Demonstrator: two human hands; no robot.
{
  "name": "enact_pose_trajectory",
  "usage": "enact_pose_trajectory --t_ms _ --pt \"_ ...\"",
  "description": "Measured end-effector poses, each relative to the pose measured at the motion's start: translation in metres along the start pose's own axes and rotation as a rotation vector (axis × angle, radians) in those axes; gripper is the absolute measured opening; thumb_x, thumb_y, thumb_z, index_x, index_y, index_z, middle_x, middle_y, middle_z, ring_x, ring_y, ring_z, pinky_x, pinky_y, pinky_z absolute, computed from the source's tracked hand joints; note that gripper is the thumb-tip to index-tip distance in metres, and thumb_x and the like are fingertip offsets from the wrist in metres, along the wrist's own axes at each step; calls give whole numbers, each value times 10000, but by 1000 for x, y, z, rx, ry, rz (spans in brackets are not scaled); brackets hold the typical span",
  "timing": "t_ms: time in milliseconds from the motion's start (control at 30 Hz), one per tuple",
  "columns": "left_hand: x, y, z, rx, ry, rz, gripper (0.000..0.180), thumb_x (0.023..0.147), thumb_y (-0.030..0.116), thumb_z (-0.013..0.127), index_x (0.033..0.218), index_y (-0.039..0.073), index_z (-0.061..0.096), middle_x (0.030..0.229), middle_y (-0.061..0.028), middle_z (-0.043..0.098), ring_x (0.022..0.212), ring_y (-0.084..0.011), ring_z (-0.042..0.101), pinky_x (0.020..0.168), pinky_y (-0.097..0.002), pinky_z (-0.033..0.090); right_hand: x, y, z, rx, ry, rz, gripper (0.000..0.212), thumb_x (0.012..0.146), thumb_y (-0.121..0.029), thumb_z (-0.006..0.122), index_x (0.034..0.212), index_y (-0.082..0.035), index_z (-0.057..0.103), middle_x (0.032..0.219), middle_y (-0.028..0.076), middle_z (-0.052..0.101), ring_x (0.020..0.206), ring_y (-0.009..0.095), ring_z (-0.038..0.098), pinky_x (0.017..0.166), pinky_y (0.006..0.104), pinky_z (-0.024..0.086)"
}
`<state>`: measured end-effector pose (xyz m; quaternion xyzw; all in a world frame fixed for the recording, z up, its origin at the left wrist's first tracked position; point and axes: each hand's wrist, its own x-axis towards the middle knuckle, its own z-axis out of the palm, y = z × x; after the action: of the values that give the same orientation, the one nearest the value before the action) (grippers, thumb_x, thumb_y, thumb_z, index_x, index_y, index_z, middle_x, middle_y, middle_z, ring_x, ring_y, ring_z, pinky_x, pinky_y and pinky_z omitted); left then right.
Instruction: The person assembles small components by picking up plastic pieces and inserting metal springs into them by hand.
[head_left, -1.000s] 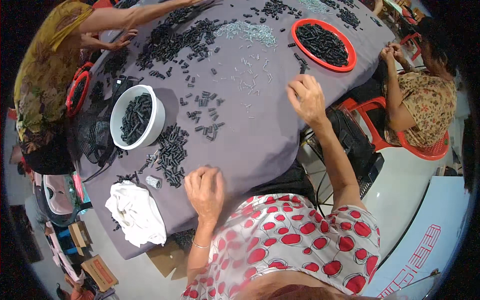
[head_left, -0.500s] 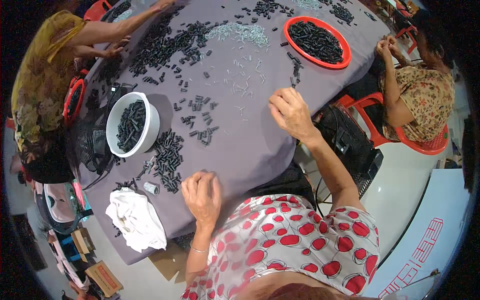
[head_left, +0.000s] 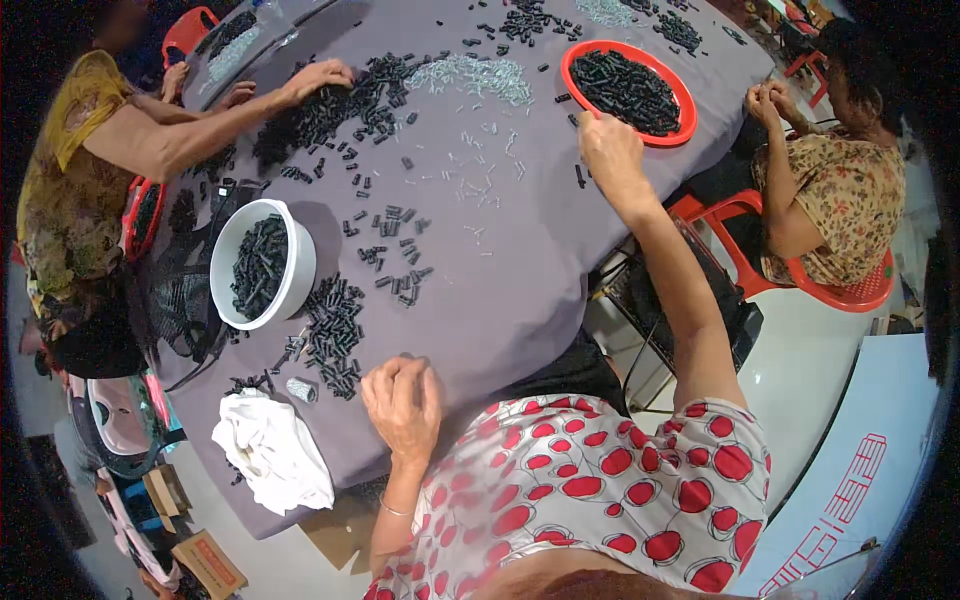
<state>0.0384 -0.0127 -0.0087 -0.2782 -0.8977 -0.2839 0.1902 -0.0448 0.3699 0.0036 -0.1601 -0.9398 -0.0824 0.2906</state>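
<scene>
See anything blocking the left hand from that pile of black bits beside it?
Nothing visible: just grey tablecloth shows between the left hand and the pile of black bits. The silvery roll lies on the pile's far side.

you wear a white, short-sleeved top (head_left: 600, 490) with dark-outlined red ovals, and a slim pale bangle (head_left: 396, 511) circles your left wrist (head_left: 403, 480).

I log a matt grey tablecloth (head_left: 520, 275), softly creased at right. At left, the white bowl (head_left: 299, 268) appears smooth plastic; nearer, the white cloth (head_left: 268, 450) is matt and rumpled. Far right, the red tray (head_left: 687, 116) looks like smooth plastic. The black pieces (head_left: 335, 325) resemble plastic.
</scene>
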Motion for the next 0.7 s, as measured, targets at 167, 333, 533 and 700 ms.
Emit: enact_pose_trajectory --t_ms 167,333,533,700 --pt "0 0 0 -34 6 -7 198 713 23 683 897 80 636 910 -71 569 850 -269 514 758 -377 420 15 -15 10 -176 -91 36 49 705 -80 631 723 -82 677 660 116 662 625 238 683 498 351 544" --pt "2 3 -3 -60 -7 -17 164 722 7 681 873 56 641 894 -86 579 837 -269 520 740 -373 427 23 -16 19 -309 -120 4 91 756 -154 578 719 -137 660 708 66 658 664 210 664 559 378 494" --pt "3 0 -4 -60 -12 1 181 716 36 689 883 83 635 895 -60 566 831 -262 508 744 -369 415 32 -16 17 -242 -234 0 113 761 -137 589 789 -122 698 767 66 685 775 236 669 641 412 480" --pt "3 0 -3 -66 -21 -3 184 713 40 690 883 87 638 899 -58 567 836 -260 513 753 -371 417 33 -6 22 -183 -139 -91 109 767 -113 579 760 -108 688 751 99 679 685 257 683 544 387 529"
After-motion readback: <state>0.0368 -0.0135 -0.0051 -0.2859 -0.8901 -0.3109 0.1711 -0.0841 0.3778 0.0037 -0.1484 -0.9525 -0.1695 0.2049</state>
